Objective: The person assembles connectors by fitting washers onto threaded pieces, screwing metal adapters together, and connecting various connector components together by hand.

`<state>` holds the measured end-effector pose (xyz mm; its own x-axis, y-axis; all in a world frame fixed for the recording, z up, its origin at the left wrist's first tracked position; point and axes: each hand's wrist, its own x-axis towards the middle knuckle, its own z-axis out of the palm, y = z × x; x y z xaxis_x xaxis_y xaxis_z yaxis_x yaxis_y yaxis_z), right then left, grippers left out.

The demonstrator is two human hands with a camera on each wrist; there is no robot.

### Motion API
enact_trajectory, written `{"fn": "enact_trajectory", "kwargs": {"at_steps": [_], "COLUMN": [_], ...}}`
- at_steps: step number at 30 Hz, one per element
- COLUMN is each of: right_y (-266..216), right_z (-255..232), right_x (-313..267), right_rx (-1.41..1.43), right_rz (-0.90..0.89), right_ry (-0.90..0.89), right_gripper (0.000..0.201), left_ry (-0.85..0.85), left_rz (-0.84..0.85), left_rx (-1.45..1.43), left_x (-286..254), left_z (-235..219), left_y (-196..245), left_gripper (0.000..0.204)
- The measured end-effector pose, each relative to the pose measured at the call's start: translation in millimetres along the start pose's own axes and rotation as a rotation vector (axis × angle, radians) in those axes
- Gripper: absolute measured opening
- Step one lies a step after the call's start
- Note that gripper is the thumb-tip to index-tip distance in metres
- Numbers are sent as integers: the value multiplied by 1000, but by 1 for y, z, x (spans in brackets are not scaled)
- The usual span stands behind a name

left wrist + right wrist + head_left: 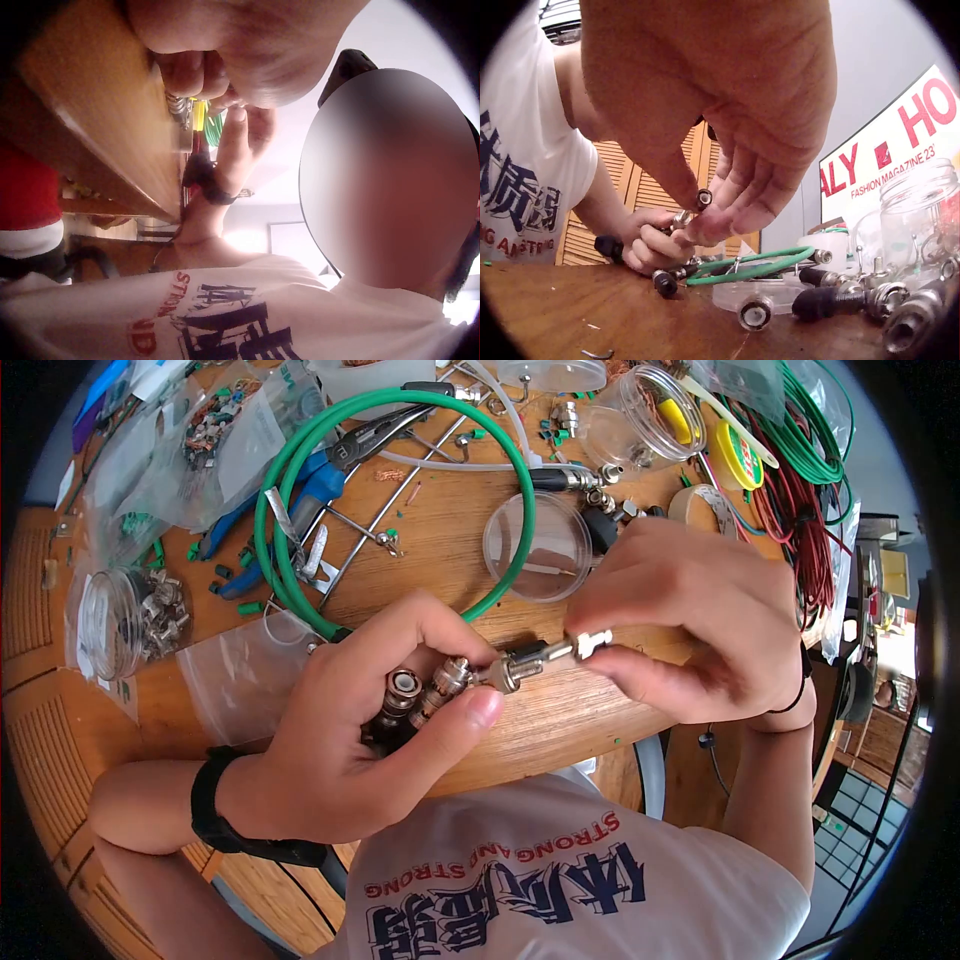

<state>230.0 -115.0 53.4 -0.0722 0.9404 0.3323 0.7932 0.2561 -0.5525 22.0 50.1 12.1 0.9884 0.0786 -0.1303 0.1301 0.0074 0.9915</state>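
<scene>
My left hand curls round several silver metal connectors lying in its palm, and holds one connector between thumb and forefinger. My right hand pinches a small silver connector part between thumb and forefinger, in line with the left hand's connector. In the right wrist view, the right hand pinches a round-ended piece, and the left hand is just behind it. The left wrist view shows the left hand close up, its connectors mostly hidden.
A looped green cable lies beyond the hands, with blue-handled pliers under it. A clear round lid and loose connectors stand near the right hand. At left are a jar of connectors and a plastic bag.
</scene>
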Motion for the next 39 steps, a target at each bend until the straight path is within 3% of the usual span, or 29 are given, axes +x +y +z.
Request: {"fn": "enact_trajectory", "kwargs": {"at_steps": [2, 4, 7, 17, 27, 31, 39], "right_y": [1, 1, 13, 18, 17, 13, 1], "right_z": [-4, -8, -10, -3, 0, -3, 13], "right_x": [2, 3, 1, 2, 3, 5, 1], "right_rx": [-40, -182, -240, -334, -336, -276, -5], "right_rz": [-19, 134, 213, 196, 188, 125, -74], "right_ry": [10, 99, 37, -26, -38, -36, -7], "right_gripper": [22, 21, 21, 19, 22, 27, 32], "left_ry": [-6, 1, 6, -42, -2, -11, -12], "left_rz": [29, -25, -26, -85, -15, -46, 78], "left_rx": [30, -26, -24, -49, -83, -74, -20], "left_x": [0, 0, 0, -2, -1, -3, 2], "left_z": [0, 2, 2, -3, 1, 0, 4], "left_y": [1, 2, 1, 1, -2, -6, -6], "left_gripper": [14, 14, 14, 14, 15, 16, 16]}}
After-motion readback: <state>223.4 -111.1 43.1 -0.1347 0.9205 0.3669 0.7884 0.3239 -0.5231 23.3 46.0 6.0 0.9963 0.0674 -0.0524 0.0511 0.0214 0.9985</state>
